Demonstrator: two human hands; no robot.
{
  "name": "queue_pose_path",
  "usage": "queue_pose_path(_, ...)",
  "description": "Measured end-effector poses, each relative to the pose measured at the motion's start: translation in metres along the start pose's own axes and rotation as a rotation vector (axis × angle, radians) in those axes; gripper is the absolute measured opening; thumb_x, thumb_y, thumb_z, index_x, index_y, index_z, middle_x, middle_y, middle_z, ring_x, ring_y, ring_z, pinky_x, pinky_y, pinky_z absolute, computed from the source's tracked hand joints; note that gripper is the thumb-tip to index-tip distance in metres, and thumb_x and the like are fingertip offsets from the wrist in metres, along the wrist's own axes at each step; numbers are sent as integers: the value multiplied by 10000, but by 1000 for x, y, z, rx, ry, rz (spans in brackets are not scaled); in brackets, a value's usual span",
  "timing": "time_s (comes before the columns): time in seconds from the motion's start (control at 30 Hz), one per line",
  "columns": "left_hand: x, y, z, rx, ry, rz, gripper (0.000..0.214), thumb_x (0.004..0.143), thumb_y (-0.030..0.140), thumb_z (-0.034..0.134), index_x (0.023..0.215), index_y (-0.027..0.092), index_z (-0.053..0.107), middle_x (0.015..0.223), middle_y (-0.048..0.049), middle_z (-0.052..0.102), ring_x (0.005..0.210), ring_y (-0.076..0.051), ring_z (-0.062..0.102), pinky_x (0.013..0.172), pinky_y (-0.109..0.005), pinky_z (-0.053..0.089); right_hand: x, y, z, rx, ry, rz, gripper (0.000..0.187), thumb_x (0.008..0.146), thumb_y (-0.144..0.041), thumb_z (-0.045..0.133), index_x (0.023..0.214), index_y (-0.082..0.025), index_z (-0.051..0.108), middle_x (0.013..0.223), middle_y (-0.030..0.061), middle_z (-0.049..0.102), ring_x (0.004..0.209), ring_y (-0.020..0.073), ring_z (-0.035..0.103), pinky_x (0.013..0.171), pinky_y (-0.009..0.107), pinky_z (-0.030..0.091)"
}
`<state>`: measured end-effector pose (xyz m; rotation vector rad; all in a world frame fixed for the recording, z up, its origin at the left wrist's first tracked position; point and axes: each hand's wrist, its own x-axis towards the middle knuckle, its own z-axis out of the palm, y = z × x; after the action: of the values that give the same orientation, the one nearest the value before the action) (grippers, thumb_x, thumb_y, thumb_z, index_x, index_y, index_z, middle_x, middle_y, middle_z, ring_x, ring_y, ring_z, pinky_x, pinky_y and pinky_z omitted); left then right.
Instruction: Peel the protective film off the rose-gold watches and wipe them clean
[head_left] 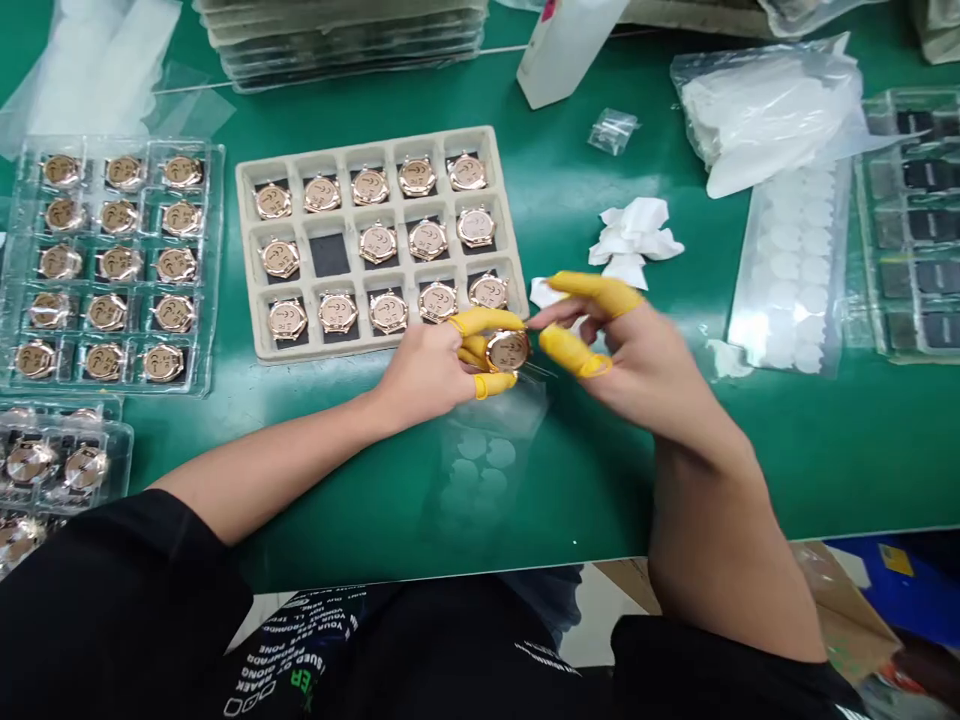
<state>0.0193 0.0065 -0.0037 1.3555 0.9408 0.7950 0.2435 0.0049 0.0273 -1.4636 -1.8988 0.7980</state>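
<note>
My left hand (439,365), with yellow finger cots, is closed around a rose-gold watch case (508,350) held just in front of the beige tray (247,270). My right hand (615,350), also in yellow cots, has its thumb and forefinger pinched at the case's upper right edge, on something too small to make out. The beige tray holds several watch cases, and one compartment in its middle row is bare.
A clear tray (214,270) of watch cases lies at the left, another (124,450) below it. A clear sheet of round stickers (480,465) lies under my hands. Crumpled white tissue (634,235), a sticker sheet (795,270), plastic bags and dark trays sit at the right.
</note>
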Motion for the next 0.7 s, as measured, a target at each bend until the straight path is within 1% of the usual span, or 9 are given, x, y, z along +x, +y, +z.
queue_pose_path(0.1,-1,1,1,53,-19,-3,526,757,151,817,1273,208,733,761,40,742,679,-94,690,662,-178,559,-4,-4,13,234,-86,88,457,836,-437,830,1242,-263,714,887,11,722,716,158,614,639,323,482)
queue_pose_path(0.17,-1,3,1,61,-31,-29,614,775,174,831,1368,220,680,825,24,782,769,-121,745,740,-199,592,-1,-9,13,349,16,123,393,759,-387,899,1108,-261,770,848,7,717,722,155,626,655,323,509)
queue_pose_path(0.23,0,5,1,77,-50,-60,682,787,218,853,1432,219,631,896,3,814,865,-148,780,826,-228,616,12,-19,11,403,199,121,295,711,-321,923,971,-254,802,835,15,730,744,163,649,689,340,542)
queue_pose_path(0.3,0,7,1,112,-90,-73,607,813,233,842,1388,191,651,938,-18,827,899,-159,791,876,-252,624,36,-37,16,397,302,90,209,717,-288,908,895,-244,808,837,23,745,763,174,669,720,364,566)
queue_pose_path(0.33,0,7,0,133,-111,-70,539,830,227,825,1343,174,671,951,-28,829,899,-161,792,885,-260,626,51,-47,23,380,287,69,187,739,-283,891,902,-240,809,843,24,750,769,179,676,731,376,572)
queue_pose_path(0.4,0,7,-1,175,-140,-44,421,862,204,779,1269,147,690,974,-43,831,905,-168,793,885,-272,627,87,-69,46,331,142,20,162,802,-249,830,961,-223,807,881,34,756,814,193,697,771,395,580)
queue_pose_path(0.53,1,7,-3,337,-120,2,261,854,248,776,1079,133,714,952,-71,822,912,-236,788,861,-340,629,151,-98,108,181,-109,-39,194,848,-136,730,1033,-150,788,891,68,739,862,223,702,824,419,565)
queue_pose_path(0.63,3,7,-6,477,-84,-15,213,814,289,790,934,136,704,924,-101,803,862,-282,768,817,-391,622,174,-100,135,-140,-251,-144,180,820,-142,743,990,-167,798,818,59,676,853,252,657,859,463,531)
queue_pose_path(0.7,2,7,-6,491,-93,-2,184,820,262,762,942,139,700,914,-98,791,851,-282,754,816,-399,617,177,-101,140,-292,-257,-236,137,808,-179,762,940,-179,797,893,88,654,918,280,625,867,476,508)
